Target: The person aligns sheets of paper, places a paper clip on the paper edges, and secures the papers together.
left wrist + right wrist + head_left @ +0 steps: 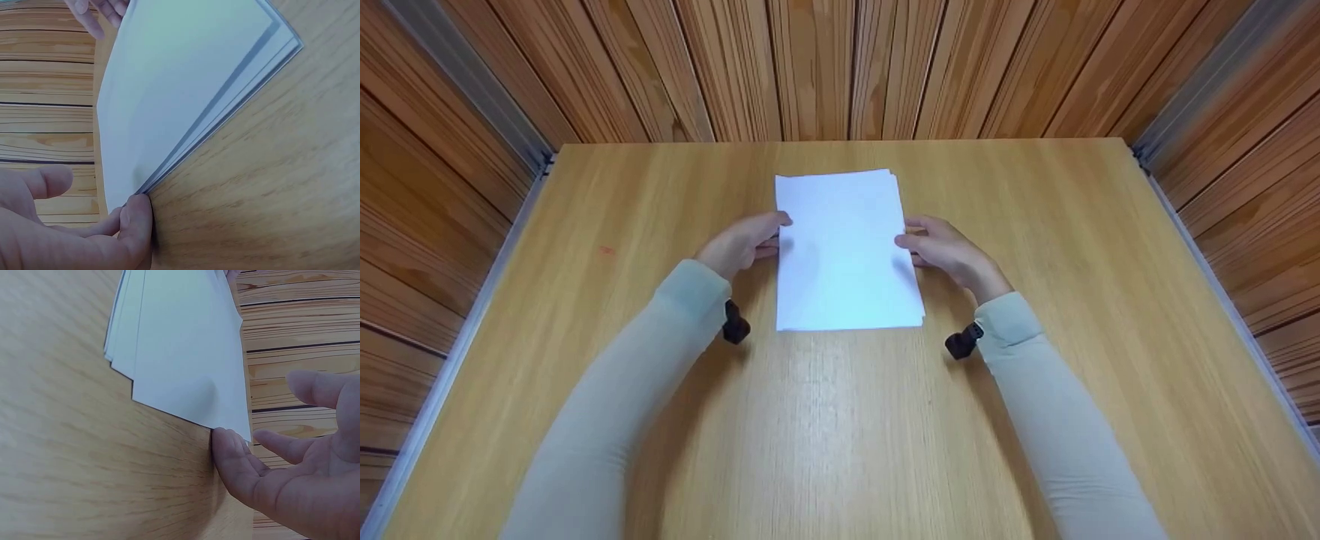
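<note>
White sheets [844, 259] touch my unclenched left hand [742, 244] and right hand [952, 251]; I'm likely squaring them, next needing inward pressure.

We see a light brown wooden table [840, 435], its grain running toward the far edge. On it lies a stack of white paper [844, 255], the sheets slightly out of line. Well to the left we spot a faint reddish mark [607, 250], perhaps a stain.
</note>
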Action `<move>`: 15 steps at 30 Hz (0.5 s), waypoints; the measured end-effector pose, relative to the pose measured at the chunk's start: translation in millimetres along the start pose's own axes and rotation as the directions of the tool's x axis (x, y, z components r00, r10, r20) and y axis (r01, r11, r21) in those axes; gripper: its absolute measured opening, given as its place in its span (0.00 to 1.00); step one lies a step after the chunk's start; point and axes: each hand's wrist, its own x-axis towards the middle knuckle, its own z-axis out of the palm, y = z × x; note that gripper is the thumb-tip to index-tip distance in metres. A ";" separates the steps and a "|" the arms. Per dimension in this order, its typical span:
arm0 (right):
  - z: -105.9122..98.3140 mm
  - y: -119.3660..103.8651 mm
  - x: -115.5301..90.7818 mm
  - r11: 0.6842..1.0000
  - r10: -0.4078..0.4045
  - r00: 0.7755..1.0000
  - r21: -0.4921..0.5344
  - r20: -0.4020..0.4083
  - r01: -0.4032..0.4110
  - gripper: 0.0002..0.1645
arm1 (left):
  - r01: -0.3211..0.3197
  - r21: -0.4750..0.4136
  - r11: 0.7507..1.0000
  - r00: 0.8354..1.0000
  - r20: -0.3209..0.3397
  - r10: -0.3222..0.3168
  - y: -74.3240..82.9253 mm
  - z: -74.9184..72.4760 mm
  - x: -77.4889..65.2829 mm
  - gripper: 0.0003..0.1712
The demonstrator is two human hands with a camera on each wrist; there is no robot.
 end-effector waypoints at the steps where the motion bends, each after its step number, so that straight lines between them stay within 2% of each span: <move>1: 0.2 -0.2 0.2 1.000 -0.004 1.000 0.005 0.001 0.004 0.44 | -0.004 0.000 1.000 1.000 0.007 0.004 -0.2 -0.5 0.7 0.35; 5: 0.3 -1.3 1.3 0.999 -0.023 1.000 0.022 0.013 0.023 0.42 | -0.022 -0.007 1.000 0.999 0.034 0.023 -1.0 -2.7 2.7 0.35; 15: 1.1 -1.2 1.6 1.000 0.017 1.000 -0.004 -0.011 -0.017 0.43 | -0.010 -0.034 0.999 1.000 0.020 0.011 -1.2 -3.0 4.3 0.36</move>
